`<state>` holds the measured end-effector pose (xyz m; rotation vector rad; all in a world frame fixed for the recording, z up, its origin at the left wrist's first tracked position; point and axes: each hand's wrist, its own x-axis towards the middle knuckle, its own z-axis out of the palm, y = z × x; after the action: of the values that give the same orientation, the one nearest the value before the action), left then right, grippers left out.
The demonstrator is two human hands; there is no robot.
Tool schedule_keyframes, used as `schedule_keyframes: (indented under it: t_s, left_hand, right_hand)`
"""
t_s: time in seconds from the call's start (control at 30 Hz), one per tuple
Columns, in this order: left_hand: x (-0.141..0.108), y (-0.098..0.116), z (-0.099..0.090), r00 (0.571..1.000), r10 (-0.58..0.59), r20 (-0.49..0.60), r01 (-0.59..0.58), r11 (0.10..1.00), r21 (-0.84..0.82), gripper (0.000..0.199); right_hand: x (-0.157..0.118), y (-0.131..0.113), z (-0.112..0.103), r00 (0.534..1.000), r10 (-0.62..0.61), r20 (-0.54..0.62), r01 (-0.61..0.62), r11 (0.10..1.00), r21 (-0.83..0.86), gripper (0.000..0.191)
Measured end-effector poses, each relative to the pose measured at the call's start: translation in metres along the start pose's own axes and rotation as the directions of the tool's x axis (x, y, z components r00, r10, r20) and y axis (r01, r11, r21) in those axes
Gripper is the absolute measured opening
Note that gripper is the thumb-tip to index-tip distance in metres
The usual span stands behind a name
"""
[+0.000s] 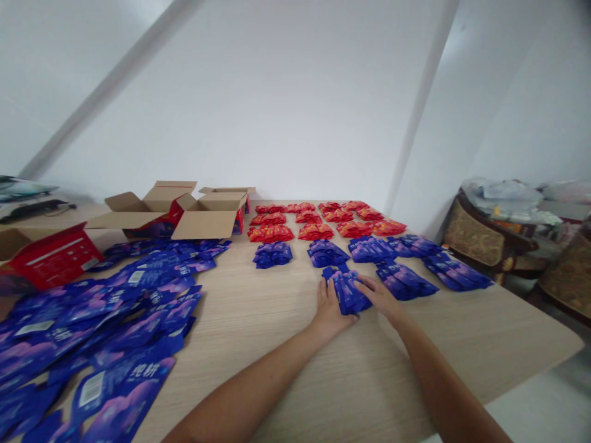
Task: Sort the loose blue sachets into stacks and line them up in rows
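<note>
My left hand (330,309) grips the left and near side of a small stack of blue packets (345,288), its thumb along the near edge. On the right side of the same stack, my right hand (377,294) presses with its fingers over the packets. The stack rests on the wooden table between both hands. Close by lie other fanned stacks: one of blue packets (404,280) to the right, another blue stack (325,252) just beyond, and a third blue stack (272,254) farther left.
Rows of red packets (316,231) lie at the back of the table (244,344). A loose heap of blue packets (111,307) covers the left side. Open cartons (207,224) and a red box (58,255) stand behind it. Patterned chairs (480,231) with bags are at the right.
</note>
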<state>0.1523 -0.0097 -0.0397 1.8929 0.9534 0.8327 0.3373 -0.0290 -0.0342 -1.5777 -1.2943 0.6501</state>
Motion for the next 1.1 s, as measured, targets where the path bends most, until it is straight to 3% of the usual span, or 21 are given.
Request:
schedule_keyframes:
  t_s: [0.17, 0.27, 0.37, 0.5, 0.6, 0.87, 1.1]
  left_hand:
    - [0.003, -0.011, -0.031, 0.984, 0.057, 0.17, -0.059, 0.998, 0.008, 0.117]
    - [0.004, -0.018, -0.042, 0.978, 0.143, 0.151, -0.154, 0.986, 0.069, 0.102]
    - [0.007, -0.017, -0.032, 0.979, 0.18, 0.097, -0.19, 0.976, 0.104, 0.101]
    - [0.011, -0.005, -0.005, 0.992, 0.123, -0.007, -0.123, 0.99, 0.065, 0.117]
    - [0.011, 0.002, 0.006, 0.997, 0.068, -0.043, -0.068, 0.998, 0.005, 0.124]
    - [0.012, 0.005, 0.006, 0.994, 0.094, -0.049, -0.099, 0.988, -0.114, 0.102]
    - [0.019, 0.0, 0.007, 0.992, -0.074, -0.103, 0.04, 0.953, -0.299, 0.091]
  right_hand:
    - [-0.005, 0.008, 0.007, 0.997, -0.027, -0.075, 0.025, 0.999, -0.033, 0.045]
    - [-0.004, 0.009, 0.014, 0.991, -0.035, -0.127, 0.022, 0.994, -0.103, 0.042]
    - [-0.003, 0.01, 0.021, 0.985, -0.047, -0.165, 0.022, 0.989, -0.147, 0.046]
    - [-0.007, 0.008, 0.026, 0.975, -0.072, -0.208, 0.029, 0.978, -0.206, 0.049]
    - [-0.01, 0.007, 0.025, 0.969, -0.148, -0.198, 0.081, 0.947, -0.31, 0.047]
    - [-0.01, 0.007, 0.029, 0.942, -0.222, -0.252, 0.108, 0.91, -0.399, 0.029]
    - [-0.009, 0.005, 0.033, 0.913, -0.225, -0.34, 0.07, 0.908, -0.413, 0.028]
